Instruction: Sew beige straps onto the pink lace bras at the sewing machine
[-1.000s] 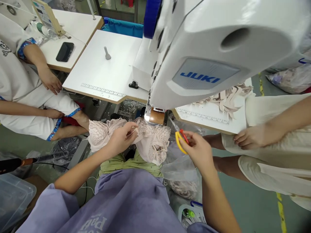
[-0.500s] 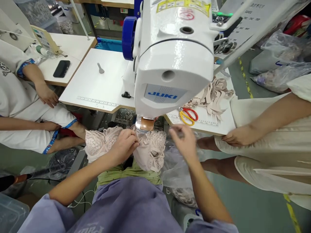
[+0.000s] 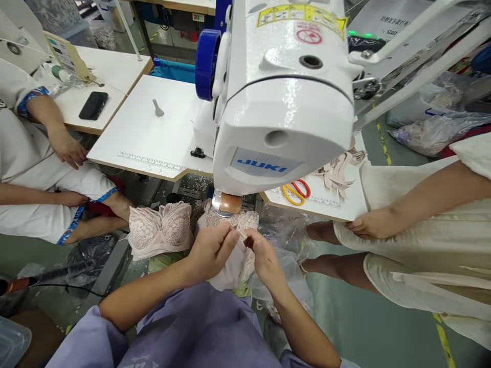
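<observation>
A pale pink lace bra [image 3: 163, 230] hangs below the head of a white JUKI sewing machine [image 3: 284, 112]. My left hand [image 3: 210, 250] is closed on the bra's fabric near the middle. Facing it, my right hand [image 3: 263, 258] pinches the same piece of fabric [image 3: 241, 234] just under the machine's brown post [image 3: 229, 203]. One lace cup lies free to the left of my hands. Yellow and red scissors [image 3: 295, 191] lie on the white table [image 3: 146, 133] to the right of the machine.
A seated person in white [image 3: 34, 168] is at the left, hands on lap. Another person in cream [image 3: 422, 214] stands at the right, a hand on the table edge. A black phone [image 3: 93, 105] lies on the far table. Pink cut pieces [image 3: 339, 171] and plastic bags [image 3: 284, 245] are nearby.
My right hand put the scissors down on the table and came back to grip the bra fabric beside my left hand. The view tilted up along the machine.
</observation>
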Tool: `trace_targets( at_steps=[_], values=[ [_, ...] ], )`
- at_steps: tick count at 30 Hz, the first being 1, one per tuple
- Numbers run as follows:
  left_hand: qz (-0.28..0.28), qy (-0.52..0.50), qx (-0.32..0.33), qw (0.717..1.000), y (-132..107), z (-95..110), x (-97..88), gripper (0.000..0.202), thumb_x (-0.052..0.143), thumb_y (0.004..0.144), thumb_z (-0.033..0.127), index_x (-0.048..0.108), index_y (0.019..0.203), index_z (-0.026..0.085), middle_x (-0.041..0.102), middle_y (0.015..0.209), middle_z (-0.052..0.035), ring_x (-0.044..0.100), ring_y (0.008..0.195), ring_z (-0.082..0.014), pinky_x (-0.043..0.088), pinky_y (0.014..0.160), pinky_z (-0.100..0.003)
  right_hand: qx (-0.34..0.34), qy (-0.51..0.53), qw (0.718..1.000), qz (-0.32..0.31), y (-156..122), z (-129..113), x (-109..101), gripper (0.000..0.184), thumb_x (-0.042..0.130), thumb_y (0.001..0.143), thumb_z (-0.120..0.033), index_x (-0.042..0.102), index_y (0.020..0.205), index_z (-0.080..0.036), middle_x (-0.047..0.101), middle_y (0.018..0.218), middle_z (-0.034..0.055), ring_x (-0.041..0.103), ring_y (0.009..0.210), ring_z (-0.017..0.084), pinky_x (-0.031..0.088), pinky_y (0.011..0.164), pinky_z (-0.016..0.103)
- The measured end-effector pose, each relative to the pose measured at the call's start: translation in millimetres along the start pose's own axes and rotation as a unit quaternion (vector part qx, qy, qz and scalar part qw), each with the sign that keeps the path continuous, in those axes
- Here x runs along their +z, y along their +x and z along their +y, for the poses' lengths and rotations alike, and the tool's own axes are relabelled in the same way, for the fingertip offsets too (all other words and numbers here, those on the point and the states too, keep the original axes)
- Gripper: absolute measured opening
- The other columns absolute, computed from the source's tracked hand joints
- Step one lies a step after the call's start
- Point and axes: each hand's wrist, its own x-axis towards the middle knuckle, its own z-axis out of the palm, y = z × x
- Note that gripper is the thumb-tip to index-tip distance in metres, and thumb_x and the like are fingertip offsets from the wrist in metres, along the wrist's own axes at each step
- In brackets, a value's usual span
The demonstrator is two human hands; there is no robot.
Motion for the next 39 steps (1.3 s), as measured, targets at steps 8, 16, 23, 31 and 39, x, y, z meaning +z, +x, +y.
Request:
trace_targets(
  at_steps=[8,16,23,31,39],
  values=[
    [0.027,-0.024,-0.077,0.996,12.0,-9.1,-2.5,0.042,0.037,0.102,0.046,0.045,0.070,0.020,0.044,0.062,0.0038,0.040,0.057,-0.0112,0.030,0.053,-0.026,0.075,0.073,0.988,0.113,45.9,-20.3,1.2,0.027,0.065,0.087,-0.045,0.058,0.080,-0.020,0.061,0.061,-0.0020,0.055,0.054,0.012,0.044,0.052,0.023],
    [0.055,0.266,0.085,0.959,17.4,-33.6,-22.2,0.032,0.044,0.102,0.034,0.069,0.118,0.021,0.074,0.078,-0.0041,0.065,0.067,-0.0159,0.039,0.062,-0.027,0.004,-0.124,0.988,0.093,98.4,-16.6,-22.6,0.011,0.061,0.082,-0.029,0.057,0.075,-0.021,0.056,0.057,-0.0040,0.049,0.053,0.012,0.038,0.052,0.024],
    [0.075,0.363,0.085,0.925,31.3,-29.2,-29.1,0.038,0.041,0.102,0.038,0.072,0.120,0.023,0.074,0.069,-0.0041,0.062,0.059,-0.0154,0.034,0.056,-0.028,-0.070,-0.246,0.965,0.059,124.1,-1.8,-29.2,0.016,0.057,0.083,-0.031,0.058,0.070,-0.021,0.061,0.063,0.0012,0.056,0.064,0.019,0.046,0.063,0.031],
    [0.066,0.404,0.082,0.908,35.2,-26.9,-32.6,0.041,0.039,0.103,0.039,0.074,0.116,0.023,0.070,0.063,-0.0035,0.059,0.057,-0.0160,0.028,0.055,-0.030,-0.092,-0.259,0.961,0.041,132.1,-0.9,-29.8,0.022,0.054,0.086,-0.036,0.066,0.076,-0.020,0.070,0.077,0.0081,0.065,0.077,0.026,0.052,0.072,0.037],
    [0.081,0.426,0.108,0.895,36.3,-25.6,-31.6,0.039,0.038,0.103,0.036,0.074,0.112,0.022,0.068,0.059,-0.0021,0.058,0.054,-0.0154,0.026,0.053,-0.031,-0.092,-0.260,0.960,0.041,133.0,-0.8,-29.7,0.023,0.054,0.086,-0.036,0.070,0.084,-0.020,0.073,0.087,0.0094,0.069,0.084,0.029,0.054,0.077,0.040]
  ],
)
